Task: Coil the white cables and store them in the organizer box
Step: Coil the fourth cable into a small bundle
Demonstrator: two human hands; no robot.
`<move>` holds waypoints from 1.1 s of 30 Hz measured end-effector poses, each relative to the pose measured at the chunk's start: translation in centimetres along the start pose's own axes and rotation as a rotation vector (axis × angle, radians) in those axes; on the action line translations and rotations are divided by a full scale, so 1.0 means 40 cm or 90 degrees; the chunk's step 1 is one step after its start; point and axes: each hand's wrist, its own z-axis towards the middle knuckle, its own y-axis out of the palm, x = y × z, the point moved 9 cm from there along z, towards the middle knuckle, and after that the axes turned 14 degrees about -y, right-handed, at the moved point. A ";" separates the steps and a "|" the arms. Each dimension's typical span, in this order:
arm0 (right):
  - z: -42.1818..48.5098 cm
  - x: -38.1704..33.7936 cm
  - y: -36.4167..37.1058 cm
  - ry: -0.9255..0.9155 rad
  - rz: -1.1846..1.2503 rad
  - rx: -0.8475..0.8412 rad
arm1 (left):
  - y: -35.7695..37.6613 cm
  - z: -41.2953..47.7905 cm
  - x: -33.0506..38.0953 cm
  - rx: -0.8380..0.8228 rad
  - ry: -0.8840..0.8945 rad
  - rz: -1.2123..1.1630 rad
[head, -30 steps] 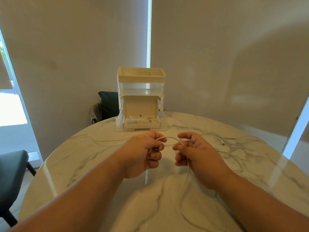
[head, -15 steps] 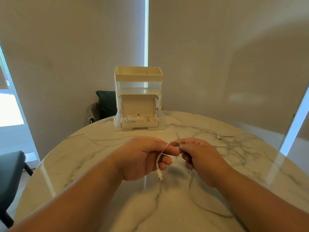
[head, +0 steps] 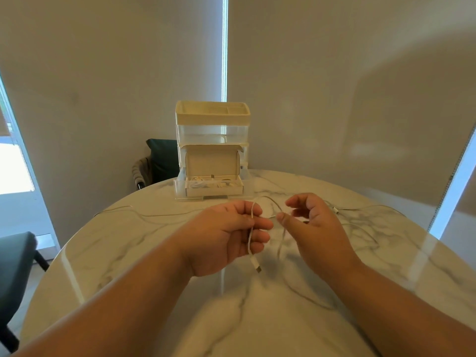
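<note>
In front of the cream plastic organizer box (head: 212, 150), the left hand (head: 226, 235) pinches the thin white cable (head: 249, 244) near its plug; the right hand (head: 313, 228) is loosely curled, not clearly gripping. The cable looks light, limp and slippery, so pinch it near the plug.

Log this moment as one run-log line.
phase: first coil loop | left hand: pinching white cable, plug dangling | right hand: open, cable draped over thumb | organizer box: drawer open
</note>
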 end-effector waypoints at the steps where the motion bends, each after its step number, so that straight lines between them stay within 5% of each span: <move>1: -0.001 -0.027 -0.015 -0.050 -0.048 0.019 | -0.009 -0.002 0.010 0.016 0.020 -0.037; 4: -0.013 -0.089 -0.007 -0.140 -0.049 -0.022 | -0.027 -0.013 0.036 0.037 0.080 -0.131; 8: -0.045 -0.086 0.085 -0.081 0.007 -0.187 | -0.030 -0.021 0.048 0.039 0.115 -0.177; 33: -0.064 -0.038 0.126 0.024 0.082 -0.239 | -0.038 -0.022 0.048 0.080 0.102 -0.158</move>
